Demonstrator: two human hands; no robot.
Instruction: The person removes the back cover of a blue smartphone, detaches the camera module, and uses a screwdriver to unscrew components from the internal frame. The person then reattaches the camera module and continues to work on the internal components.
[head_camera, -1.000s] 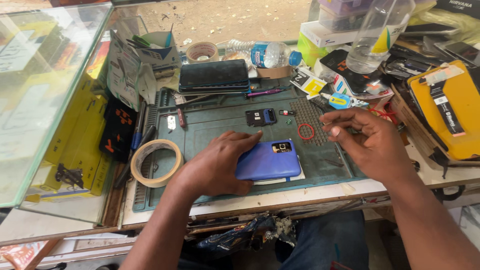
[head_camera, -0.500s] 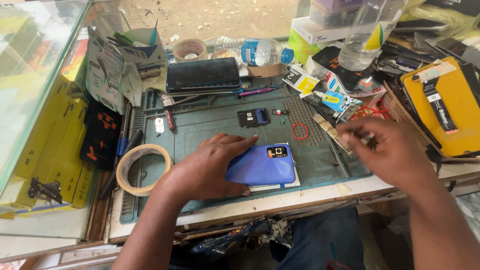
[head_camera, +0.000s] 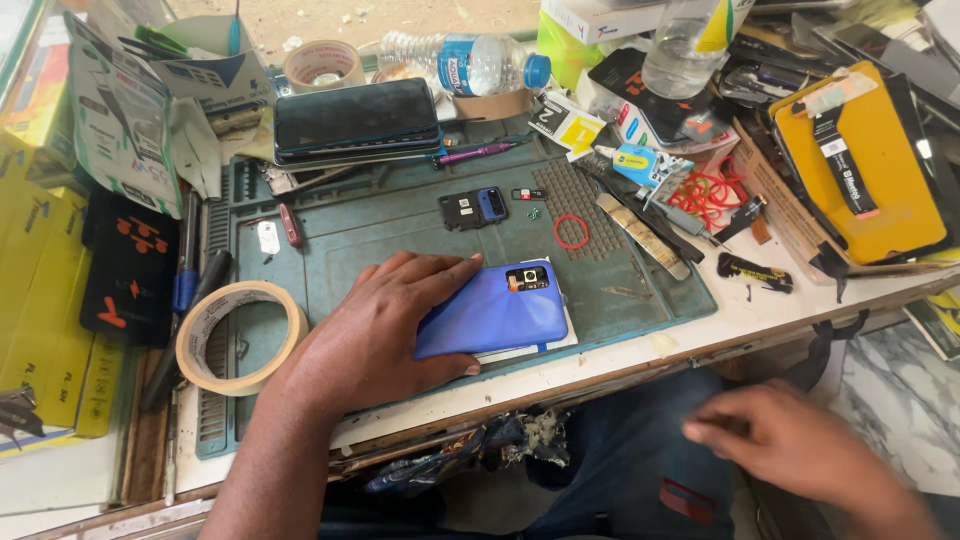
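**Head view: blue phone pinned under the left hand on the repair mat**

Head-camera footage shows a cluttered repair bench, at the centre of which a green work mat (head_camera: 400, 225) is laid. On the mat's front part a blue phone (head_camera: 500, 310) is placed back side up, its camera block turned toward the upper right. The phone is seen resting on a thin white sheet whose edge shows beneath it. The left hand (head_camera: 375, 330) is spread flat and wide over the phone's left half, with the fingers stretched along its top edge and the thumb pressed at its lower edge; nothing is gripped, the phone is only held down.

The right hand (head_camera: 790, 440) is held low, off the bench and over the lap, well apart from the phone. It is blurred; the fingers appear loosely curled, and whether anything is held in it cannot be told.

Behind the phone, a small dark phone part (head_camera: 472, 208) with a blue piece is laid on the mat, and a red ring (head_camera: 571, 232) is found just to its right. A roll of tape (head_camera: 240, 335) is set at the mat's left edge, beside the left wrist. A dark tablet-like device (head_camera: 357, 120) is stacked at the mat's far side, and a plastic water bottle (head_camera: 465, 62) is laid on its side beyond it. A yellow case (head_camera: 870, 170) is seen at the far right.
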